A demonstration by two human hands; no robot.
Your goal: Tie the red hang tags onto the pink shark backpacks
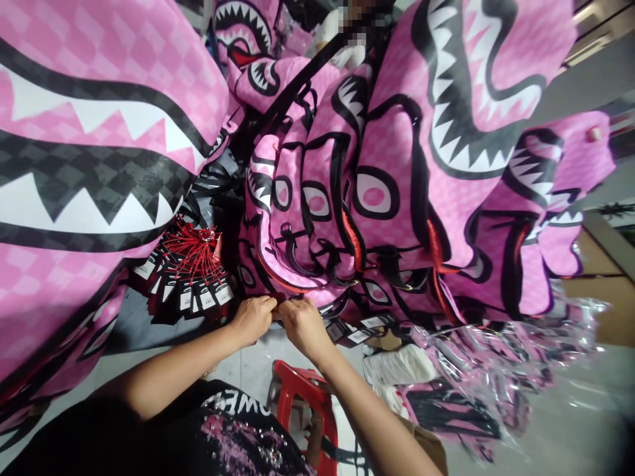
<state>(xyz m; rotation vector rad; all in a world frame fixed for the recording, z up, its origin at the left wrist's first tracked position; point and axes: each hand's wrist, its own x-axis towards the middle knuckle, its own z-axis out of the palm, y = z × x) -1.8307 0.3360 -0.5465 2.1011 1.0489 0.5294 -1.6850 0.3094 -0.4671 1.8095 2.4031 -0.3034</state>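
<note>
My left hand [253,319] and my right hand [303,325] meet side by side at the lower front edge of a pink backpack [288,268]. The fingers of both are closed in a pinch. Between the fingertips is something small and dark reddish that I cannot make out. The backpack has printed shark teeth and eyes and stands at the left end of a packed row of similar bags. Left of my hands lies a fan of black hang tags [191,297] with white labels, and red strings [198,248] spread over them.
A large pink shark-print bag [94,132] looms close on the left. Plastic-wrapped pink bags [461,403] lie on the floor at right, near a white bundle [399,365]. A red stool [302,380] stands below my hands. Another person is partly visible behind the bags.
</note>
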